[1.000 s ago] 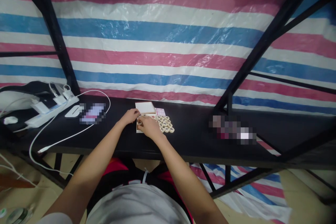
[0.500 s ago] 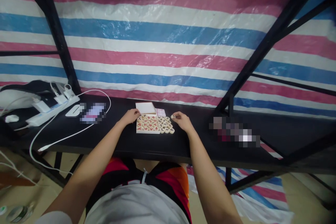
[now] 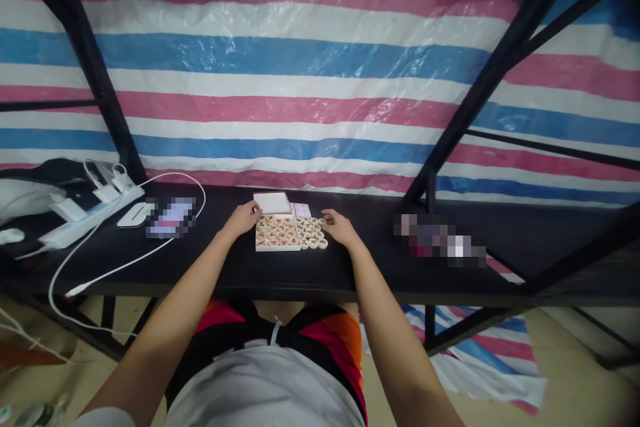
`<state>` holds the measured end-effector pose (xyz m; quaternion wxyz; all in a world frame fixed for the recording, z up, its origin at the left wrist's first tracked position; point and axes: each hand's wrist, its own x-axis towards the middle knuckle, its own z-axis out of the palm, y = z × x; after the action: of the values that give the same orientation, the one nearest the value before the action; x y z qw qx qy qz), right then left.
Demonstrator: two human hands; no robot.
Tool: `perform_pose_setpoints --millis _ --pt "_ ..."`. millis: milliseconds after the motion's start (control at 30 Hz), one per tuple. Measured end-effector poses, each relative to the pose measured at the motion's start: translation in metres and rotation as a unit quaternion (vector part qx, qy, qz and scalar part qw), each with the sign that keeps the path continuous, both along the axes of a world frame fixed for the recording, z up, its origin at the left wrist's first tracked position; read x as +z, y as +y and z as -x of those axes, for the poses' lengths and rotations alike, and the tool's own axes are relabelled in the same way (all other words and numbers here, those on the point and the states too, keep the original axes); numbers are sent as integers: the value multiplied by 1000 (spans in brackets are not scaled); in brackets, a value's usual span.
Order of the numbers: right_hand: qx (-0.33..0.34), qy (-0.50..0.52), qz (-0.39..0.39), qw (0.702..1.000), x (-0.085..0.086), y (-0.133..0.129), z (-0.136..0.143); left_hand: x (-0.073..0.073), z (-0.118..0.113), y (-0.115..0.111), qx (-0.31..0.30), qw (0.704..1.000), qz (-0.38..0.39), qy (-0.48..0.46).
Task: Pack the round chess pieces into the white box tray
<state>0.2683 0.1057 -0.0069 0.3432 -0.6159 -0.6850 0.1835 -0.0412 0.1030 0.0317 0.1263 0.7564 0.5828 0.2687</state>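
Observation:
Round Chinese chess pieces with red and dark characters fill the shallow white box (image 3: 277, 248) in rows. My left hand (image 3: 244, 219) is at its back left corner, fingers bent and closed against the edge. Beside the box's right side, several dark-lettered pieces (image 3: 311, 233) lie in rows on the black table. My right hand (image 3: 340, 227) is at the far right of these rows, thumb and forefinger at the edge of a Chinese chess piece (image 3: 321, 221); whether the piece rests on the table is hard to see.
Behind the box lie an open white lid (image 3: 273, 203) and a pink-lined paper (image 3: 301, 209). On the left are a power strip (image 3: 80, 220), white cables and a blurred phone (image 3: 171, 217). A blurred item (image 3: 440, 237) lies to the right. Black frame bars (image 3: 470, 113) rise at both sides.
My right hand has moved slightly left, bringing its chess piece up to the back row beside the box. The left hand stays at the box corner. The whole view has shifted a little.

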Motion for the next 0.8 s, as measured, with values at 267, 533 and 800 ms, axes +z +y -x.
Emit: perform_pose_setpoints --millis 267,533,800 --pt "-42 -2 -26 999 2 -3 3 6 7 -3 -36 998 18 40" --pt "-31 -30 -34 998 2 -1 2 3 3 1 -85 996 7 -26" --pt "-28 -30 -89 995 3 -3 5 5 -1 -2 -133 989 -8 -72"
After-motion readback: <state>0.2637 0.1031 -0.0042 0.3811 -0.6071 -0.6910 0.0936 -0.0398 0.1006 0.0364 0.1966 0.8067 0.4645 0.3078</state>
